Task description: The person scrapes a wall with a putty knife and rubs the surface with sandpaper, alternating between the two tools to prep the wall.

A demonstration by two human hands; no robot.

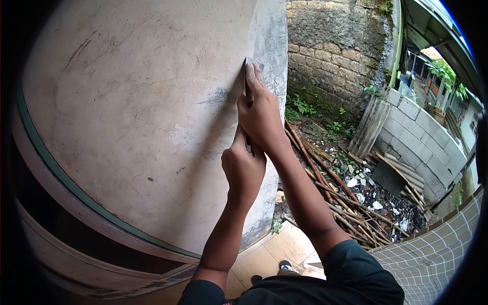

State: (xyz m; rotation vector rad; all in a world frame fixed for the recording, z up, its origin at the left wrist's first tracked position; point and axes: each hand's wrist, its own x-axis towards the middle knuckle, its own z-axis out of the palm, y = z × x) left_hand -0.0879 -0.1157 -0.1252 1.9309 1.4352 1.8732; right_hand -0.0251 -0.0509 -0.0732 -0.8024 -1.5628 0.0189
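A scraper (247, 61) lies with its blade tip against the cracked, stained wall (142, 101), close to the wall's right corner. My right hand (260, 119) is closed on the upper part of the tool, with two fingers stretched along the blade. Just below it, my left hand (244, 165) wraps round the lower end of the handle, thumb pointing up. Most of the handle is hidden by both hands. Grey smooth plaster (268, 40) covers the corner strip beside the blade, and a dark scratched patch (213, 97) shows to the left.
Bamboo poles (325, 178) and rubbish lie on the ground to the right, before a mossy brick wall (330, 56) and a grey block wall (422, 132). A green-edged window frame (66, 178) curves at lower left. Floor tiles (290, 241) and my feet show below.
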